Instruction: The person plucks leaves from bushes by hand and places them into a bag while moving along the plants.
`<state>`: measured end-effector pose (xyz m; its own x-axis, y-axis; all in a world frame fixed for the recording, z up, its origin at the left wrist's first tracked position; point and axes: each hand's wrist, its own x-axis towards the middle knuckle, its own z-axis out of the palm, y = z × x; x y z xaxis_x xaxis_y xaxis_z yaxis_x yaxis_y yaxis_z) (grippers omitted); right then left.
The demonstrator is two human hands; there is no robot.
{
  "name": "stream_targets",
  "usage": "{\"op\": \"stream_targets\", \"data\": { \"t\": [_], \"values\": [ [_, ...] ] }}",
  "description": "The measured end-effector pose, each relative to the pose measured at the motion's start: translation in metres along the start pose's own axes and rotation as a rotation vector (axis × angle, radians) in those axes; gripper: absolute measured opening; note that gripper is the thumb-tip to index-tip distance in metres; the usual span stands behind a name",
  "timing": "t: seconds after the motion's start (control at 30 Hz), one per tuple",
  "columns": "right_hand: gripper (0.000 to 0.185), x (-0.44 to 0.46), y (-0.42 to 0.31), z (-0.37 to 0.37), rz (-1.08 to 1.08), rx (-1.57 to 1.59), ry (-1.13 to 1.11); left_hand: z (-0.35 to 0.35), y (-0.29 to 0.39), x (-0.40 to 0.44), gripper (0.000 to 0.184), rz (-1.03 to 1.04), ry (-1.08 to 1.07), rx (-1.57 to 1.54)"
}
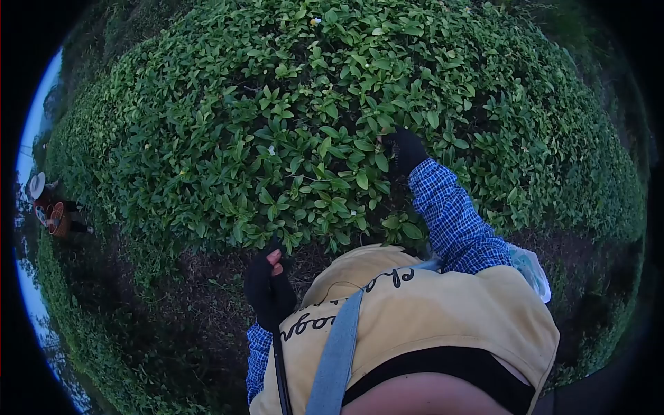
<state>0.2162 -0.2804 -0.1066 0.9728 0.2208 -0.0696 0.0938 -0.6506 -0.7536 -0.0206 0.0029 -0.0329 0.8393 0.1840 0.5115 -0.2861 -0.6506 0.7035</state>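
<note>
My right hand (404,149), in a black glove with bare fingertips, reaches into the leafy green bush (325,131). Its fingers are closed together among the leaves; what they pinch, if anything, is too small to make out. Low in front of my body, at the bush's near edge, my left hand (270,289) wears a similar black glove. Its fingers are curled with a bare fingertip showing, and whatever lies inside them is hidden. A thin dark rod or strap (281,373) runs down from beside this hand; I cannot tell whether it is gripped.
A grey-blue strap (337,353) crosses my yellow top (443,311). By my right elbow hangs a pale plastic bag (531,270). Far left, another person in a pale hat (37,185) stands with a woven basket (59,220). Dark soil (207,290) lies below the bush.
</note>
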Motion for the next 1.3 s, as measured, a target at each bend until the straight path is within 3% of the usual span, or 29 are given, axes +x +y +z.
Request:
{"op": "stream_targets", "data": {
  "t": [0.1,0.2,0.3,0.33,0.43,0.5,0.53,0.63,0.8,0.9,0.93,1.0,1.07,1.1,1.13,1.2,1.27,1.3],
  "values": [
    [0.021,-0.002,0.035,0.009,-0.248,-0.058,0.081,0.0,0.001,0.002,0.015,-0.028,0.002,0.001],
    [0.025,-0.011,0.007,-0.005,-0.121,0.178,0.077,-0.002,0.001,0.002,0.015,-0.018,-0.02,0.025],
    [0.025,-0.001,0.007,-0.019,-0.261,0.152,0.393,-0.002,0.001,0.001,0.015,-0.073,-0.001,-0.022],
    [0.027,0.005,-0.003,-0.03,-0.185,0.315,0.397,-0.002,0.001,0.001,0.014,-0.042,0.004,0.011],
    [0.029,0.034,-0.021,-0.061,-0.275,0.167,0.481,-0.001,-0.001,-0.002,0.014,-0.026,0.02,0.048],
    [0.031,0.054,-0.03,-0.071,-0.3,-0.272,0.473,0.0,-0.001,-0.003,0.014,-0.036,0.037,0.053],
    [0.031,0.065,-0.028,-0.071,-0.304,-0.268,0.465,0.0,0.0,-0.002,0.014,-0.029,0.035,0.052],
    [0.038,0.078,-0.033,-0.065,-0.177,-0.776,0.151,-0.002,0.005,0.002,0.014,-0.022,0.024,0.063],
    [0.038,0.09,-0.02,-0.062,-0.113,-0.85,0.105,-0.004,0.007,0.0,0.022,-0.016,0.024,0.06],
    [0.048,0.083,-0.014,-0.066,0.036,-0.36,0.026,-0.005,0.01,-0.002,0.022,-0.032,0.028,0.079],
    [0.044,0.094,0.033,-0.054,-0.172,-0.448,0.191,-0.004,0.009,-0.002,0.021,-0.016,0.045,0.082],
    [0.04,0.078,0.048,-0.042,-0.311,-0.528,0.37,-0.007,0.01,0.001,0.018,-0.011,0.045,0.079],
    [0.032,0.046,0.012,-0.036,-0.102,-0.211,0.407,-0.008,0.011,0.004,0.016,-0.008,0.043,0.076],
    [0.026,0.039,0.016,-0.026,-0.252,-0.241,0.521,-0.008,0.011,0.004,0.016,-0.021,0.017,0.06],
    [0.026,0.03,0.001,-0.026,-0.256,-0.24,0.509,-0.009,0.01,0.005,0.017,-0.032,-0.011,0.045],
    [0.024,0.014,-0.045,-0.031,-0.46,-0.091,0.548,-0.009,0.007,0.008,0.017,-0.014,0.014,0.051],
    [0.028,-0.004,-0.087,-0.021,-0.431,0.102,0.265,-0.01,0.007,0.008,0.018,0.014,0.03,0.051],
    [0.028,-0.01,-0.096,-0.006,-0.551,0.095,0.134,-0.011,0.007,0.009,0.018,0.009,0.01,0.057]
  ]
}}
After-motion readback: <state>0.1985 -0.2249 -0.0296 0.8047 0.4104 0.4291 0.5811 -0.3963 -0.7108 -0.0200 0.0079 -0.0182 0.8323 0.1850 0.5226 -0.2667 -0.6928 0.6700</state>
